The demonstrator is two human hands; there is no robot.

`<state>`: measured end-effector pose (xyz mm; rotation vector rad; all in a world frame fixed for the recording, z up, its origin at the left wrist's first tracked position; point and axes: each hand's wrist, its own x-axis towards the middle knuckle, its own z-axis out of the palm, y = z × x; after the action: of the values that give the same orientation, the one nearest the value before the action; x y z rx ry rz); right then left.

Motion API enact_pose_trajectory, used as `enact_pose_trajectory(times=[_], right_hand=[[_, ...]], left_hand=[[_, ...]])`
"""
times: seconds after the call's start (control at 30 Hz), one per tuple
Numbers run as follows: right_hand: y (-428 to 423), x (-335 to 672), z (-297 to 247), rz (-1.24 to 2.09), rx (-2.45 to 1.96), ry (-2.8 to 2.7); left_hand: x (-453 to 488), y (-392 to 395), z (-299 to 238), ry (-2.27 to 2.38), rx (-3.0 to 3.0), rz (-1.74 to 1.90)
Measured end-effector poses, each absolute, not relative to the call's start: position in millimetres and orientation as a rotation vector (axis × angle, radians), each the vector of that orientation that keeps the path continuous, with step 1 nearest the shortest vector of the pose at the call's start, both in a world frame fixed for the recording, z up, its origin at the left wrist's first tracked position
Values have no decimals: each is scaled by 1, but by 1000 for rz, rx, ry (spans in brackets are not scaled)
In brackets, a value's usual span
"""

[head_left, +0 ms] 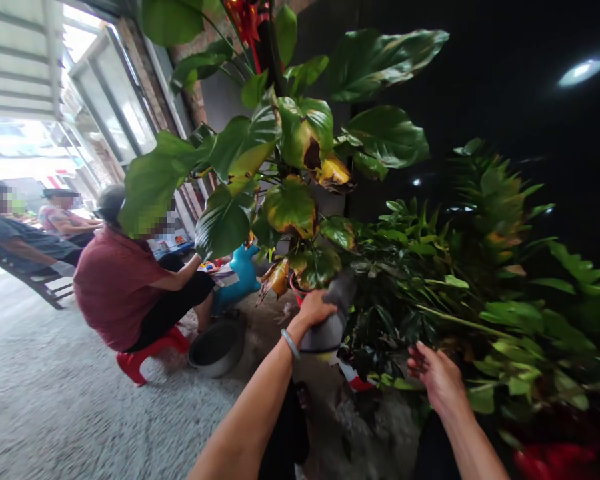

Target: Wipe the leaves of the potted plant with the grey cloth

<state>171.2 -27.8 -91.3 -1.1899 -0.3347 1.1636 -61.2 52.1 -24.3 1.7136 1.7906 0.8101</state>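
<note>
My left hand, with a pale bangle at its wrist, is closed around a blurred grey thing, maybe a cloth or a container; I cannot tell which. Just behind it rises a tall potted plant with broad leaves, some yellowed and browned at the edges. Part of its red pot shows beyond my left hand. My right hand is held out low on the right with its fingers apart and nothing in them. It is near the dark green leaves of a lower plant.
Several bushy plants crowd the right side before a dark glossy wall. At left, a person in a red shirt sits on a red stool beside a grey basin and a blue toy animal. Two more people sit farther back.
</note>
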Motion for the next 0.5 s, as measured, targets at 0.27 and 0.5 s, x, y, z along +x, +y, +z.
enact_pose_trajectory(times=[0.27, 0.5], right_hand=[[-36, 182, -84, 1189, -1229, -352], [-58, 158, -72, 1439, -1367, -793]], left_hand=[[-75, -17, -111, 1474, 1192, 609], [-77, -28, -128, 1204, 681, 976]])
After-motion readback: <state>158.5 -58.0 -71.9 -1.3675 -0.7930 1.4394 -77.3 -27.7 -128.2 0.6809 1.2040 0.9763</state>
